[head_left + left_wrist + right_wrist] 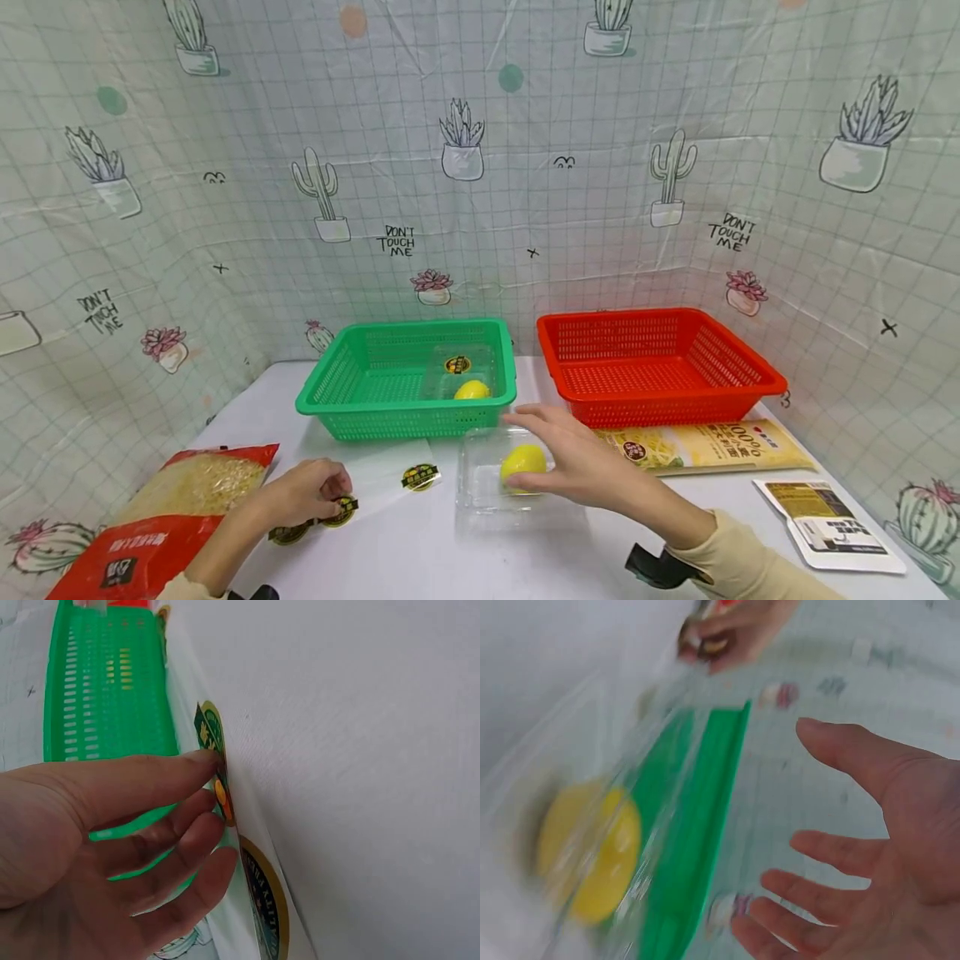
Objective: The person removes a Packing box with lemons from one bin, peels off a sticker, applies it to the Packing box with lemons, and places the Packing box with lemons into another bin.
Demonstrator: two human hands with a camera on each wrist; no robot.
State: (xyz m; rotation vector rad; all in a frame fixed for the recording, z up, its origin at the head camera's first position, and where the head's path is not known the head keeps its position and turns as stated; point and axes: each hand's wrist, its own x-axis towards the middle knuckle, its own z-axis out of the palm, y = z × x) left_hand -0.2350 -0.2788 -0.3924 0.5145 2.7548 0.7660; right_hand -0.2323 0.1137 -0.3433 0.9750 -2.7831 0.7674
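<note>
My left hand [307,493] pinches a strip of stickers [420,477] at one of its round black-and-gold labels. In the left wrist view, the thumb lies against the label [214,761] and the other fingers curl behind the strip. A lemon [524,465] sits inside a clear plastic box [480,492] in the middle of the table. Over the right side of this box hovers my right hand [581,458], thumb and fingers spread apart. Nothing lies in its palm in the right wrist view, where the lemon [592,851] shows through the clear plastic.
Behind the box stands a green basket [405,421] holding another clear box [438,371] and a lemon [472,390]. A red basket [660,412] is to its right, with a yellow noodle packet [720,447] in front. A flat pouch [832,525] lies right, a red bag [172,500] left.
</note>
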